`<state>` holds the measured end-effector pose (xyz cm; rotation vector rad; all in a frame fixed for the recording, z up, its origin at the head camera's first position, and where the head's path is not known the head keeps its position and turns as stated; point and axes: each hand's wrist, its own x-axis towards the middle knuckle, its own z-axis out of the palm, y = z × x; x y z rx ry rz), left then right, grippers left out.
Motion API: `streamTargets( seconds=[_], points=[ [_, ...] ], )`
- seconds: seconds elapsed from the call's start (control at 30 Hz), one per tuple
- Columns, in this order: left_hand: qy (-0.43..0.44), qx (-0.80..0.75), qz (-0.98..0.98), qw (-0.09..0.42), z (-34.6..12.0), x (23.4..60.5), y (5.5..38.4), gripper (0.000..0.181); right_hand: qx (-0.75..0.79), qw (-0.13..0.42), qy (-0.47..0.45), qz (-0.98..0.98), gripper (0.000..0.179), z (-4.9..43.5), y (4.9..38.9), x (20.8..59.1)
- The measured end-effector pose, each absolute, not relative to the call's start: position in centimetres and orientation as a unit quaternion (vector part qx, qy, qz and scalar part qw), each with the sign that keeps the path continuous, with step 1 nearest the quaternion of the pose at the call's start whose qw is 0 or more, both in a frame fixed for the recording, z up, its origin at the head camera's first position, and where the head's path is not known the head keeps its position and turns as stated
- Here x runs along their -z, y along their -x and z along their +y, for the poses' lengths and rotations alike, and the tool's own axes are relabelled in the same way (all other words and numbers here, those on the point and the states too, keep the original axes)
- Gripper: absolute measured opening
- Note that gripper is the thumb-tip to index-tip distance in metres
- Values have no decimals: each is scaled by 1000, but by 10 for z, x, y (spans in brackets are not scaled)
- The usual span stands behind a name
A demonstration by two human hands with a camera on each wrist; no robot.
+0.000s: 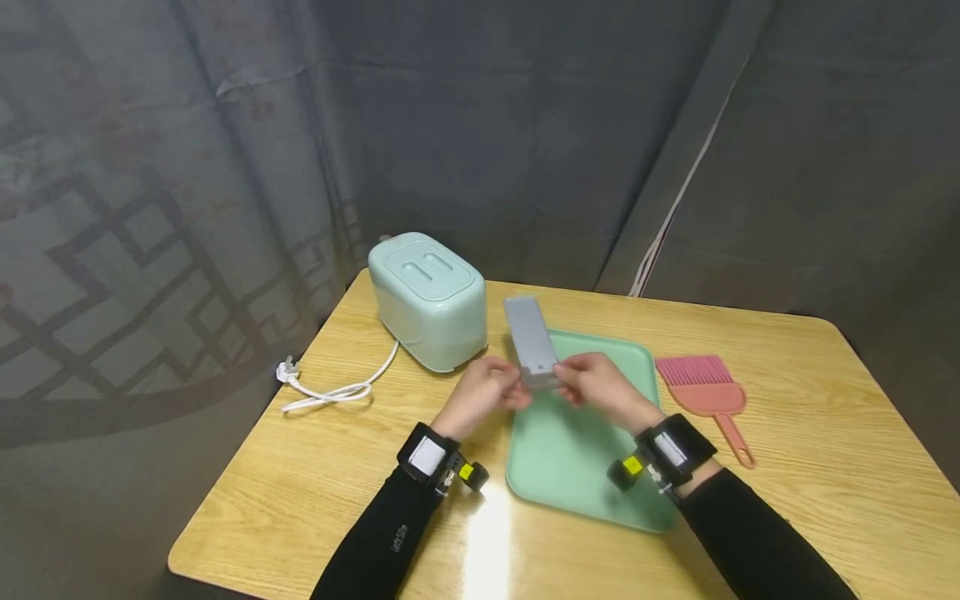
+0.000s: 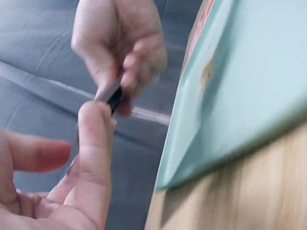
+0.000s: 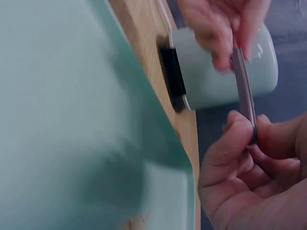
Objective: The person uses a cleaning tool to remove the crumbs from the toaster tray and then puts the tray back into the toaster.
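A thin, long grey plate, which looks like a toaster crumb tray, is tilted up above the green serving tray. At its near right corner my right hand pinches it between thumb and fingers; the right wrist view shows the plate edge-on in that grip. My left hand is at the near left corner, blurred. In the left wrist view its index finger is straight against the plate, with the thumb apart. Brown crumbs lie on the serving tray.
A pale green toaster with a matching lid stands at the back left, its white cord and plug lying beside it. Right of the serving tray lie a pink brush and dustpan. Grey curtains hang behind the wooden table.
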<state>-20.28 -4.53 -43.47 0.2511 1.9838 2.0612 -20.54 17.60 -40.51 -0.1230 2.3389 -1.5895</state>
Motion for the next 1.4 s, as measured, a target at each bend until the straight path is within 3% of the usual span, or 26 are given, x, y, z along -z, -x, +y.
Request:
streamTargets(
  seconds=[0.17,0.37,0.5,0.6,0.67,0.8,0.9,1.4],
  points=[
    [-87,-666,740,49,-65,429,209,20,508,183,72,839,27,190,209,400],
    [-104,-570,798,-164,-93,415,215,14,482,239,130,833,25,205,212,397],
    [-107,-489,799,-333,-110,406,225,22,463,262,156,832,24,207,214,395],
    [-98,-441,800,-395,-117,404,237,39,449,272,162,835,22,206,217,395],
    [-95,-416,815,-391,-119,403,247,54,442,278,164,837,21,204,220,396],
    [-95,-377,865,-317,-121,401,261,77,433,285,162,840,20,199,224,403],
    [-91,-353,893,-265,-120,402,267,85,428,286,158,843,20,196,224,407],
    [-98,-321,905,-261,-118,407,271,73,432,310,154,833,19,202,227,419]
  ],
)
